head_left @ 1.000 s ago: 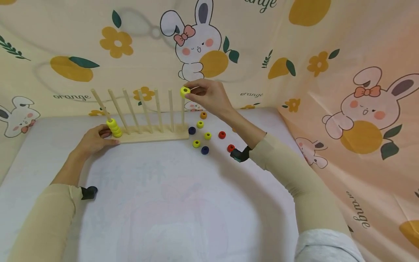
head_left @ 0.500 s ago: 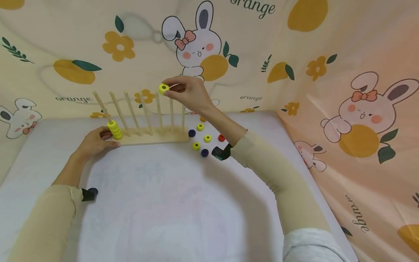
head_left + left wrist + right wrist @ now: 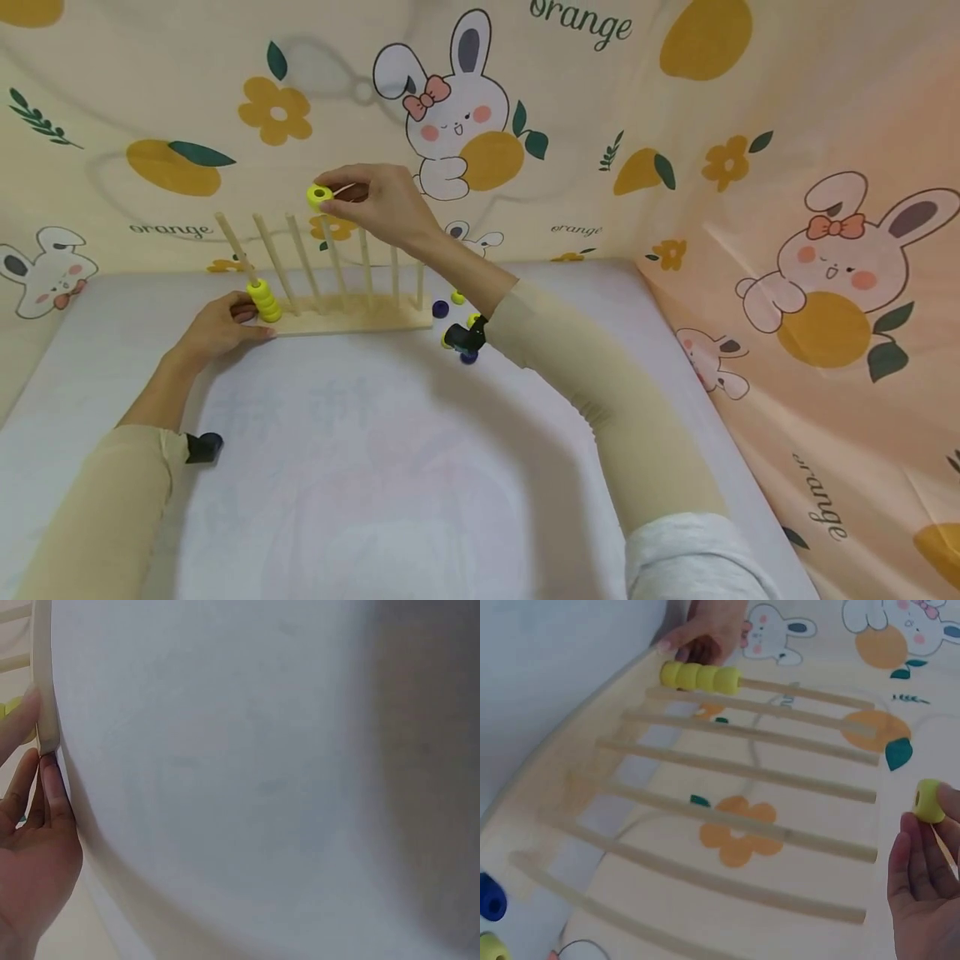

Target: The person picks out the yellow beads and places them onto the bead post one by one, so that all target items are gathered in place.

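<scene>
My right hand (image 3: pixel 386 204) pinches a yellow bead (image 3: pixel 931 801) between thumb and fingers, its hole facing up in the head view. It is held high, at the level of the peg tops and over the middle of a wooden peg rack (image 3: pixel 352 322). In the right wrist view the bead stands apart from the peg ends. A stack of several yellow beads (image 3: pixel 264 302) sits low on the leftmost peg; the other pegs are bare. My left hand (image 3: pixel 213 329) grips the left end of the rack's base, thumb along its front edge (image 3: pixel 43 690), fingers at the end.
Loose beads lie right of the rack, partly hidden by my right forearm: dark blue beads (image 3: pixel 440 309) and yellow beads (image 3: pixel 458 297). A patterned cloth (image 3: pixel 585 100) rises behind the white table (image 3: pixel 337 467) and along its right side.
My right hand has carried the yellow bead leftward, from the rightmost peg to above the middle pegs. Its forearm now covers the red and orange beads. My left hand stays at the base.
</scene>
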Motion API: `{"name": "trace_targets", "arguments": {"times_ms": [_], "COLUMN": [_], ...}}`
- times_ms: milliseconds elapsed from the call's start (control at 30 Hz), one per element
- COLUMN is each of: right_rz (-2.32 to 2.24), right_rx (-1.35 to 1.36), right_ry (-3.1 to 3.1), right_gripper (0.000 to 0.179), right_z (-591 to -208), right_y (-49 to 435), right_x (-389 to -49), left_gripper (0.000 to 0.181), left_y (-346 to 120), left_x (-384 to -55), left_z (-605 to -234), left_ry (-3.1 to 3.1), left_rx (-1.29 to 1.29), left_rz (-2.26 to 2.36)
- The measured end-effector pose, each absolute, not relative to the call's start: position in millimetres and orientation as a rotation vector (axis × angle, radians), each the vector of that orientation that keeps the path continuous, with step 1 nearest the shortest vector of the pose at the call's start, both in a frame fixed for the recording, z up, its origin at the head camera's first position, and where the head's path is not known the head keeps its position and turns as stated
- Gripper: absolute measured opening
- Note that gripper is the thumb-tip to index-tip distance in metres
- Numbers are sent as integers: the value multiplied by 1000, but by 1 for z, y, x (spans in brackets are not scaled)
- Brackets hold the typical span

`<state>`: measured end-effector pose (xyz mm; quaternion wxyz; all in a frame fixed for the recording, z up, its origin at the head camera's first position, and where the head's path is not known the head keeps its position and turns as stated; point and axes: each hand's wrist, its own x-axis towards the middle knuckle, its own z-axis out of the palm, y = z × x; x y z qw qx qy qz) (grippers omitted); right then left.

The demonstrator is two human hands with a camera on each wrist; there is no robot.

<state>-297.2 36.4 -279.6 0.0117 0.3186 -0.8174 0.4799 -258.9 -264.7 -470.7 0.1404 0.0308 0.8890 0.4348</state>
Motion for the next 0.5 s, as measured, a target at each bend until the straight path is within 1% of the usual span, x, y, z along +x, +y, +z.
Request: {"name": "trace_targets", "arguments": {"times_ms": [300,500], "right_rz": [1458,1405], "right_rx": [1038,1082], "right_ry": [-2643,-2695], "right_gripper": [35,36], "right_z": [-279,-277], "right_y": [6,-11], "right_x": [-306,-310], "left_gripper": [89,93], "left_y": [-265,-265], "left_x": [-258,-259], "left_z": [-472,-472], "left_ry": [2580,2576], "left_rx": [56,58], "left_rz": [1234,1224]}}
